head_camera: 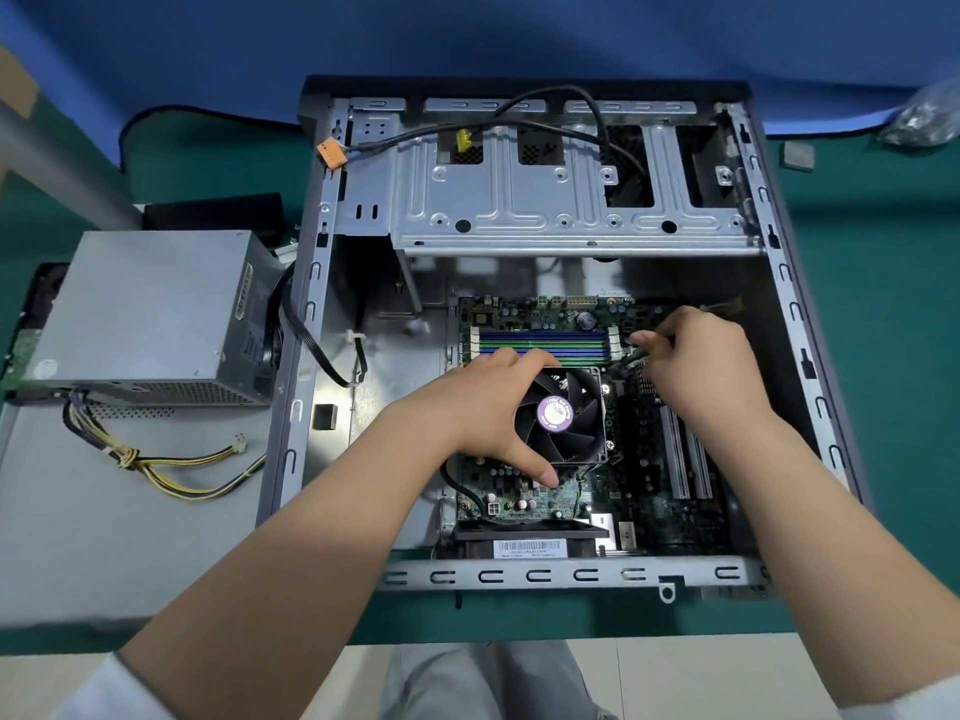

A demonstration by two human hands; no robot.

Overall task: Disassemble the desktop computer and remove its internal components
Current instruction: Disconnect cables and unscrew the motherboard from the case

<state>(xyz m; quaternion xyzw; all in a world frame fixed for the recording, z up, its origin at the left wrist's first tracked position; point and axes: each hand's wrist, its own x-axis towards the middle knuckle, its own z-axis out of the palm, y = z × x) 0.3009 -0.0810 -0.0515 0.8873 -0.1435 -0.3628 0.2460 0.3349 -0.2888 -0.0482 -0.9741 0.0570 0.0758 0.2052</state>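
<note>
Two hands: both are seen inside the open computer case [322,283], which lies on its side on the green counter [883,356].
Task's thing: the motherboard [524,491] is seated on the case floor, with the CPU fan [558,415] on top of it near the middle.
Left hand [483,413]: it is spread over the left edge of the CPU fan, the thumb reaching down to the board below the fan and the other digits curled over the far rim; the fan is judged to be grasped, not merely touched.
Right hand [685,356]: its fingers [644,339] are clenched around a thin dark cable or tool just right of the memory slots [540,345]; which of the two it is cannot be told.
Step in hand: freeing the cooler or a lead beside it is judged to be under way.
How it is done well: the fan should be steadied squarely while the lead is pulled straight out by its plug, not by the wire, and no twisting force should be put on the board.
Already out: the power supply [150,314] is set on the counter to the left of the case, its yellow and black wires [171,470] trailing loose.
</note>
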